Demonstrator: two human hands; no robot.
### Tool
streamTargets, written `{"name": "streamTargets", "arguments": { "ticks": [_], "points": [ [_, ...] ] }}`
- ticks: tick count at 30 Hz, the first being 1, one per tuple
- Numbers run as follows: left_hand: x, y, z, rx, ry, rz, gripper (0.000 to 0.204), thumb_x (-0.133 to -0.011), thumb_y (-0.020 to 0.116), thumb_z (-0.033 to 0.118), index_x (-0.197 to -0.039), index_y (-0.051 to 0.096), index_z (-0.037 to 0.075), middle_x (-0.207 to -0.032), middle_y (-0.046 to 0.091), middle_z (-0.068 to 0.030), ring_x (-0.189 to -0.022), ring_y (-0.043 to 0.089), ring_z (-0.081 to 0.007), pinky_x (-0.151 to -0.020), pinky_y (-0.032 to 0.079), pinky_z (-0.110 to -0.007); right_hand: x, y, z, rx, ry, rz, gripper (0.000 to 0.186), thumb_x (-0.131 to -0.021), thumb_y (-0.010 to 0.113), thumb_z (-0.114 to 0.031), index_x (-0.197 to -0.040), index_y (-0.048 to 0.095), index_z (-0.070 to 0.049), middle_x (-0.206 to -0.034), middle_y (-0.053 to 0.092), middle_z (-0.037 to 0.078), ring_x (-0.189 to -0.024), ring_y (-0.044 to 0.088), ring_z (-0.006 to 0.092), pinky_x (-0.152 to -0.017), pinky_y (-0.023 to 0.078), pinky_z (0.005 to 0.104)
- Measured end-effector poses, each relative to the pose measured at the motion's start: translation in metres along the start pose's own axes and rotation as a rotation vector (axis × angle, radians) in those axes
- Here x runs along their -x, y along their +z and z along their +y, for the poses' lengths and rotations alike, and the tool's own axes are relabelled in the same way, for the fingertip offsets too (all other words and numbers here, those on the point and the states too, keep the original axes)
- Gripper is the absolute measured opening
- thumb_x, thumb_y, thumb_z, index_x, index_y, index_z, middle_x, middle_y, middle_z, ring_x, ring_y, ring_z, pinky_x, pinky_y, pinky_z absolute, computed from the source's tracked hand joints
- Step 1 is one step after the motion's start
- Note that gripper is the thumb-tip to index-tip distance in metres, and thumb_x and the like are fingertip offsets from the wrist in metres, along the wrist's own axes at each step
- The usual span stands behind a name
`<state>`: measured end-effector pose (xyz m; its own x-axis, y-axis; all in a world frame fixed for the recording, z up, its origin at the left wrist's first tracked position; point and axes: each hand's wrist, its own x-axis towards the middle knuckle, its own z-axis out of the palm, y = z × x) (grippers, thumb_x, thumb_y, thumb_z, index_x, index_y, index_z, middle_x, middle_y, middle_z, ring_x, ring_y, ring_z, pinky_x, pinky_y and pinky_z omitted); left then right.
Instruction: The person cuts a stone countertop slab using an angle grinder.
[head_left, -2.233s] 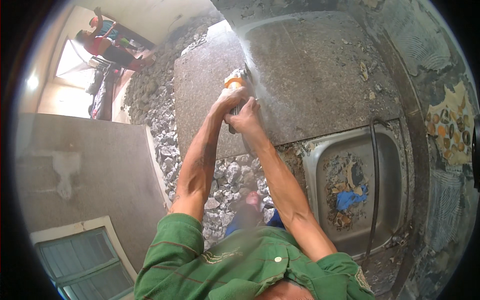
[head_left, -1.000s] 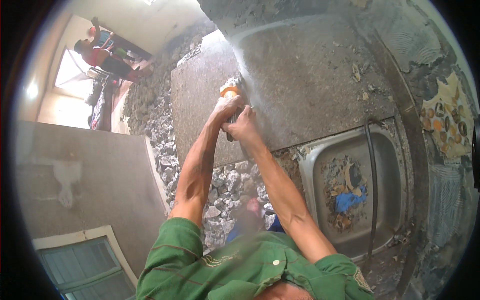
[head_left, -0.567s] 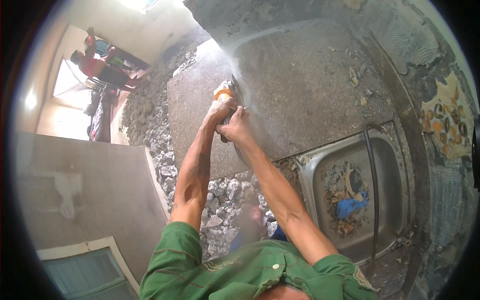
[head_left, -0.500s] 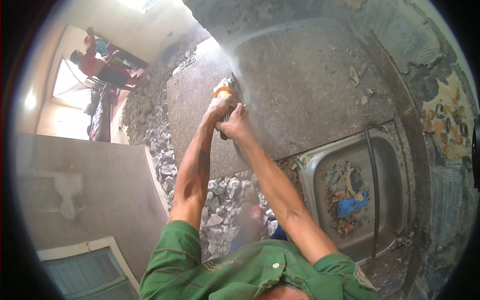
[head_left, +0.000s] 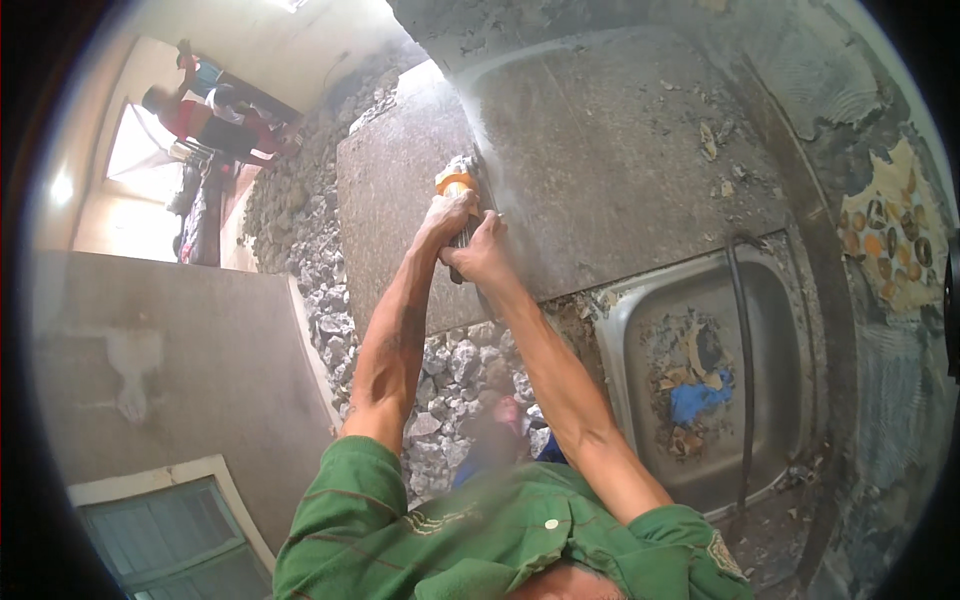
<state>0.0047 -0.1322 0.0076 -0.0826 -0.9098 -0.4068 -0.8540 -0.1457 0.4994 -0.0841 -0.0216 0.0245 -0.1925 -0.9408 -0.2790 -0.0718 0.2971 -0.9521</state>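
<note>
Hands (head_left: 482, 256) partly hiding tool (head_left: 456, 183), tip (head_left: 460, 164) seemingly dust-blurred

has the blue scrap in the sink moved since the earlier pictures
No. The blue scrap lies in the same spot on the bottom of the sink; any small shift in the picture is the camera moving.

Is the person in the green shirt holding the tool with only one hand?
No, the left hand and the right hand both grip the tool.
</note>
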Motion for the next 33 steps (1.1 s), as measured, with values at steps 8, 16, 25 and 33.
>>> {"name": "streamTargets", "arguments": {
  "ticks": [8,16,25,33],
  "points": [
    [0.001,0.008,-0.027,0.122,-0.033,-0.025,0.053,-0.086,0.050,0.044,-0.114,0.061,0.001,-0.110,0.060,-0.0261,-0.099,0.061,-0.0333,-0.082,0.048,-0.042,0.021,0.003,-0.004,-0.005,0.059,-0.077,0.093,-0.057,0.077,-0.021,-0.126,0.018,0.004,-0.125,0.027,0.025,-0.121,0.033,0.0363,-0.105,0.035,0.0396],
    [0.014,0.008,-0.030,0.003,0.127,-0.038,0.043,-0.090,0.042,0.043,-0.112,0.062,0.011,-0.111,0.059,-0.0275,-0.100,0.060,-0.0367,-0.084,0.048,-0.043,0.041,0.001,-0.014,0.089,-0.061,0.129,0.090,-0.053,0.081,-0.034,-0.119,0.044,0.014,-0.116,0.054,0.030,-0.110,0.055,0.0376,-0.091,0.047,0.0394],
    [0.016,-0.004,-0.014,0.152,-0.046,-0.067,0.053,-0.085,0.053,0.041,-0.120,0.058,0.003,-0.119,0.058,-0.0227,-0.105,0.059,-0.0302,-0.086,0.046,-0.039,0.032,0.003,-0.019,0.132,-0.058,0.134,0.084,-0.052,0.082,-0.033,-0.114,0.048,0.014,-0.110,0.059,0.030,-0.104,0.060,0.0368,-0.087,0.050,0.0397],
    [0.011,-0.006,-0.016,-0.076,0.171,-0.046,0.050,-0.090,0.043,0.041,-0.114,0.060,0.001,-0.106,0.063,-0.0175,-0.095,0.061,-0.0255,-0.084,0.047,-0.037,0.016,0.015,-0.006,0.136,-0.085,0.172,0.078,-0.050,0.082,-0.030,-0.106,0.052,0.015,-0.100,0.063,0.028,-0.093,0.065,0.0343,-0.078,0.053,0.0378]
  ]
}}
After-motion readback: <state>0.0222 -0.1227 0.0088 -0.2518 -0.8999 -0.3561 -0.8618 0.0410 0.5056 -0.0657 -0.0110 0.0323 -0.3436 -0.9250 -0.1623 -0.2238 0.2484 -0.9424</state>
